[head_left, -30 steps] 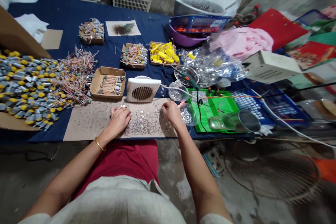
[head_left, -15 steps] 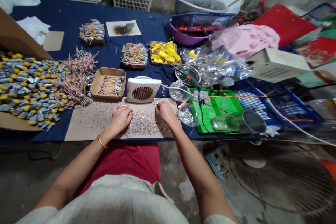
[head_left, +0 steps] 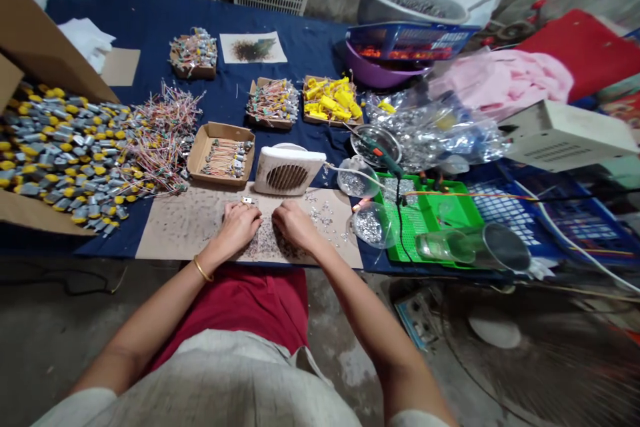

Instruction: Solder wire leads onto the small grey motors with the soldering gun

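My left hand, a gold bangle at its wrist, rests on the cardboard sheet with its fingers curled together. A small silvery piece shows at its fingertips, its kind too small to tell. Close by on the right, my right hand bends down to the sheet with its fingers pressed together; whatever is in them is hidden. Tiny metal parts lie scattered around both hands. Just behind them stands a white square ventilation fan.
Left are a heap of small motors and a cardboard tray of wired motors. Plastic bowls of metal parts and a green basket sit right. Behind are a box of yellow parts and a soldering iron.
My right hand has moved left across the sheet, closer to my left hand, uncovering metal parts on its right. A silvery piece now shows more clearly at my left fingertips. The view has shifted slightly.
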Motion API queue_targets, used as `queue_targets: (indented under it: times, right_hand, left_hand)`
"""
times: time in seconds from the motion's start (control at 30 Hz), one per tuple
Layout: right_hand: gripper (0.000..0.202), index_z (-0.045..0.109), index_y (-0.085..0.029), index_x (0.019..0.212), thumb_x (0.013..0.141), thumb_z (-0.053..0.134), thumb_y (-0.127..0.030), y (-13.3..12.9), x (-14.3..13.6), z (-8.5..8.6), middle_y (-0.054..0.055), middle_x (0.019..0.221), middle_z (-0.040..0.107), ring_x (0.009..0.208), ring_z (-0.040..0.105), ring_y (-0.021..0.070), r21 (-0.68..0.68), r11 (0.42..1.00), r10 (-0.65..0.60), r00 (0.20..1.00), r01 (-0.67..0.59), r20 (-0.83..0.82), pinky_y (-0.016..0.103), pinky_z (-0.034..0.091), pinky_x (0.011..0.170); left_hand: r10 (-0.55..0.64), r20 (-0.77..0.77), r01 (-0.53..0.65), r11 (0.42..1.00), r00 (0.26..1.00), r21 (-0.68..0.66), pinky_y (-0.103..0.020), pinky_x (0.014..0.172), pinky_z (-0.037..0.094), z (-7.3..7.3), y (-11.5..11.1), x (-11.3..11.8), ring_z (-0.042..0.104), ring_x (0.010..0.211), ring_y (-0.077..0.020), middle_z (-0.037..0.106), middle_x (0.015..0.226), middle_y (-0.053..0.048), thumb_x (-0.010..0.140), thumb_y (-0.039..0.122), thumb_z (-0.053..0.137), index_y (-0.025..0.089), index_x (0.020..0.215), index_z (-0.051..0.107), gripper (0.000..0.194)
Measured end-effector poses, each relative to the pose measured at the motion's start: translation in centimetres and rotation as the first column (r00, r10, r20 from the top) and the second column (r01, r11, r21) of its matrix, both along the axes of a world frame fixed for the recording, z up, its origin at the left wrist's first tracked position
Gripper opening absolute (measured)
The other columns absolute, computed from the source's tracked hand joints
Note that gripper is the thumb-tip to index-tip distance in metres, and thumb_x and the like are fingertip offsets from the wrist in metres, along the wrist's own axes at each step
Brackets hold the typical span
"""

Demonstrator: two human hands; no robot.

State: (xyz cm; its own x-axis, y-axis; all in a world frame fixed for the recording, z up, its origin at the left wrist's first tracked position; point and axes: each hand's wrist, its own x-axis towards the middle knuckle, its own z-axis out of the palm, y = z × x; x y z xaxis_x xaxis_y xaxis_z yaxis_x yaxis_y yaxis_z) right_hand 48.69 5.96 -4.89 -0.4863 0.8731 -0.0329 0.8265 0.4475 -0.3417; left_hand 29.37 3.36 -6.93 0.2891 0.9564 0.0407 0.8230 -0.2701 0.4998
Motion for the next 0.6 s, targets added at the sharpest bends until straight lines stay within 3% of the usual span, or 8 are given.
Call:
queue_targets:
  times: [0.1,0.2,0.3,0.43,0.6]
  right_hand:
    - [0.014,0.067,-0.015,0.096,0.091,0.054,-0.020,-0.1,3.5,0.6,0.009,0.096,0.062,0.092,0.056,0.0193,0.024,0.994,-0.105,0.994,0.106,-0.023,0.029,0.043,0.084]
    - [0.017,0.069,-0.013,0.092,0.091,0.053,-0.020,-0.8,7.9,0.9,0.009,0.089,0.062,0.085,0.057,0.0198,0.038,0.968,-0.249,0.968,0.250,-0.016,0.030,0.044,0.081]
    - [0.018,0.071,-0.014,0.088,0.090,0.054,-0.020,-1.6,10.5,0.7,0.009,0.085,0.063,0.082,0.058,0.0197,0.037,0.940,-0.338,0.941,0.338,0.006,0.030,0.044,0.077]
    - [0.019,0.073,-0.015,0.088,0.090,0.056,-0.023,-1.3,10.2,0.1,0.008,0.086,0.065,0.085,0.059,0.0190,0.043,0.926,-0.376,0.926,0.375,0.032,0.028,0.043,0.078]
    - [0.022,0.072,-0.015,0.087,0.091,0.057,-0.030,1.2,8.3,-0.6,0.010,0.088,0.066,0.084,0.060,0.0202,0.058,0.921,-0.387,0.920,0.384,0.065,0.029,0.042,0.075]
  left_hand:
    - [-0.042,-0.011,0.042,0.999,0.999,0.021,-0.042,0.095,0.029,-0.2,0.3,0.6,0.057,0.102,-0.0236,0.069,0.100,-0.008,0.092,0.027,0.055,0.020,0.098,0.068,0.016]
    - [-0.104,-0.044,0.106,0.993,0.994,0.048,-0.044,0.096,0.028,-0.2,0.8,1.5,0.055,0.104,-0.0250,0.066,0.101,-0.009,0.091,0.027,0.056,0.020,0.099,0.069,0.016]
    - [-0.154,-0.068,0.158,0.986,0.986,0.055,-0.045,0.097,0.028,-0.3,1.2,2.5,0.052,0.104,-0.0264,0.064,0.099,-0.009,0.090,0.026,0.058,0.021,0.094,0.070,0.014]
    - [-0.134,-0.075,0.139,0.988,0.988,0.067,-0.047,0.098,0.026,-0.9,1.0,3.4,0.051,0.102,-0.0259,0.065,0.095,-0.009,0.091,0.028,0.056,0.021,0.090,0.072,0.017]
    - [-0.071,-0.072,0.077,0.993,0.995,0.086,-0.047,0.098,0.026,-1.0,0.5,3.6,0.053,0.102,-0.0254,0.068,0.098,-0.009,0.092,0.030,0.056,0.020,0.092,0.071,0.018]
